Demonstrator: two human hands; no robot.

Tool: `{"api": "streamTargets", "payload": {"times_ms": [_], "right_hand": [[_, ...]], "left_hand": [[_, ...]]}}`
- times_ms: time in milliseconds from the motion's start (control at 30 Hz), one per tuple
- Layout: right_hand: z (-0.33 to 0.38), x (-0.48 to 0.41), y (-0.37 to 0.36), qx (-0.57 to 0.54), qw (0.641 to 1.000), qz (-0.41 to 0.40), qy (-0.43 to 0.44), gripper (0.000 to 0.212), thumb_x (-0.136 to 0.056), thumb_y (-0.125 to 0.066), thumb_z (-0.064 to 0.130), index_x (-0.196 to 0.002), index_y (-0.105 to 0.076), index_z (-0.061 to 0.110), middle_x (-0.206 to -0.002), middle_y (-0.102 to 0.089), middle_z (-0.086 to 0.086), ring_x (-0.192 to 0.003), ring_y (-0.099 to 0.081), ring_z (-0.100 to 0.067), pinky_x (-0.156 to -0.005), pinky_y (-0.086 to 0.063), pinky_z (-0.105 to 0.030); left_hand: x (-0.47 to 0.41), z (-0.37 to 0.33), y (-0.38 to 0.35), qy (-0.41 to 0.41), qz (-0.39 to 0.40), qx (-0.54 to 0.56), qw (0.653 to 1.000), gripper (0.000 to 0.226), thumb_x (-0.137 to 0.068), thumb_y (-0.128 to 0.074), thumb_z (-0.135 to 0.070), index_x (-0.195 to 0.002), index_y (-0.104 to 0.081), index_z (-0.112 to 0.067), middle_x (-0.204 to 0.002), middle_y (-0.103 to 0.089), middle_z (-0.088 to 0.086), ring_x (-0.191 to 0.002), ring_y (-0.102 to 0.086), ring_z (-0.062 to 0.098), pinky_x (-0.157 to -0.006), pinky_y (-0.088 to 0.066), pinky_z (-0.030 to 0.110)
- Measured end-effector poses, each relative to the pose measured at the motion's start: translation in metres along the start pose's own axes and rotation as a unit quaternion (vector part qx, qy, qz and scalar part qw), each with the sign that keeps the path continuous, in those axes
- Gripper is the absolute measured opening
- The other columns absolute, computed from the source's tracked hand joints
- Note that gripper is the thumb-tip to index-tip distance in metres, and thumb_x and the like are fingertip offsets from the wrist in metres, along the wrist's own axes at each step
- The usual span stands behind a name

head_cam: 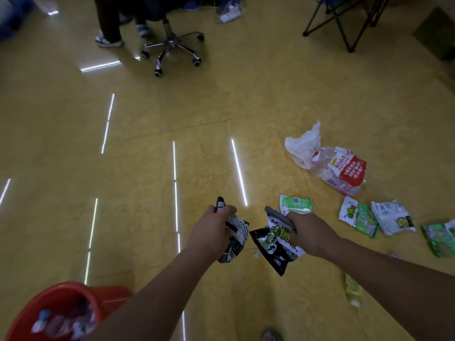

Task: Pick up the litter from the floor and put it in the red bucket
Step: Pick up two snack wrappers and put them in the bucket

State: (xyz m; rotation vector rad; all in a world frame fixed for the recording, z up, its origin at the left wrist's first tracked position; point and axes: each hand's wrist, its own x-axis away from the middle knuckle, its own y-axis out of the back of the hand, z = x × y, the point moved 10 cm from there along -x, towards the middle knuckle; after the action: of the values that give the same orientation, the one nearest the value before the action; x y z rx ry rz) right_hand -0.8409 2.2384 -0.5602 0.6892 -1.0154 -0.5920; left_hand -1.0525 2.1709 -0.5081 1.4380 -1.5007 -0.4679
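Note:
My left hand (211, 232) grips crumpled black-and-white snack wrappers (235, 236) above the yellow floor. My right hand (310, 232) grips a black snack bag with green and orange print (275, 244), along with a grey wrapper edge. The red bucket (22, 316) stands at the bottom left, partly hidden by my left forearm, with plastic litter inside. More litter lies to the right: a green packet (295, 204), a green-and-white bag (358, 216), a white wrapper (391, 217), a green bag at the edge (438, 238), a clear bag with a red label (342, 171), a white plastic bag (304, 143).
A small yellow bottle (352, 289) lies under my right forearm. An office chair base (172, 45) and a person's legs (108, 25) are at the far left-centre. A folding chair frame (344, 20) stands far right. A power strip (229, 14) lies at the back.

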Motion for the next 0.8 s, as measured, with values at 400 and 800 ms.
{"api": "streamTargets", "payload": {"times_ms": [400,800], "right_hand": [[0.113,-0.004,-0.041,0.068,0.996,0.016,0.050,0.008,-0.086,-0.054,0.014,-0.089,-0.047,0.018,-0.075,-0.051,-0.003,-0.066,-0.052,-0.022,-0.047,-0.030,-0.028],[0.291,-0.007,-0.132,0.125,0.983,0.056,0.123,0.011,-0.091,-0.046,0.011,-0.100,-0.051,0.015,-0.083,-0.059,-0.007,-0.069,-0.056,-0.025,-0.055,-0.039,-0.032]], "left_hand": [[0.066,0.109,0.036,0.047,-0.050,0.026,0.997,0.051,-0.089,-0.055,-0.014,-0.135,-0.047,-0.035,-0.121,-0.048,0.002,-0.102,-0.059,0.026,-0.077,-0.053,0.033],[0.165,0.288,0.071,0.148,-0.090,0.079,0.982,0.052,-0.090,-0.057,-0.013,-0.136,-0.045,-0.035,-0.120,-0.046,0.004,-0.104,-0.057,0.027,-0.084,-0.055,0.039]]}}
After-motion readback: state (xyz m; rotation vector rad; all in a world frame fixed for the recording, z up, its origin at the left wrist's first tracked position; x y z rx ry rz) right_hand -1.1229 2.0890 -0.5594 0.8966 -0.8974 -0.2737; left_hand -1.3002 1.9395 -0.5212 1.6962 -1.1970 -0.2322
